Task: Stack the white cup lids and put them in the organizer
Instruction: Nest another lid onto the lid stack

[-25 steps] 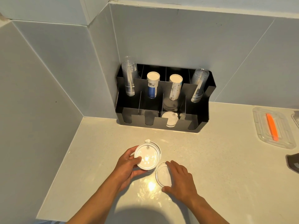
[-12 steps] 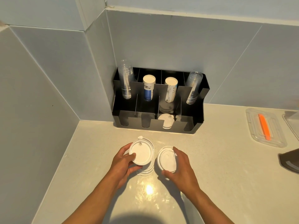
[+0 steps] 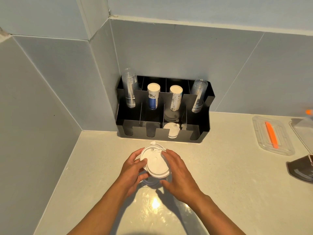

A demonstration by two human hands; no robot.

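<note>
Pale countertop [image 3: 220,184] set in a corner of grey-blue wall tiles [image 3: 50,82], a bright light reflection on the surface just nearer the camera than the hands. Left hand [image 3: 133,168]: fingers curled, thumb on top and fingertips under the left edge of the white cup lids [image 3: 155,162] — a small stack, slightly offset, held raised off the counter with its shadow underneath. Right hand [image 3: 179,175]: fingers spread and lightly bent, fingertips touching the right rim of the same stack, thumb pointing in below it; whether it truly grips or only steadies cannot be told. Beyond the fingertips, against the back wall: black organizer [image 3: 162,134], divided into compartments. Contents, left to right in the rear row: clear plastic cups [image 3: 130,90], stacked upside down; paper cup with blue print [image 3: 153,95]; paper cup with line drawing [image 3: 175,97]; second stack of clear cups [image 3: 198,95], leaning. Front row, third compartment, directly beyond the fingers: white lids already stored [image 3: 172,130], standing on edge. Well to the right of the right hand — clear plastic tray [image 3: 260,131] containing an orange utensil [image 3: 271,134]; a dark object [image 3: 301,170] at the frame edge, not identifiable.
</note>
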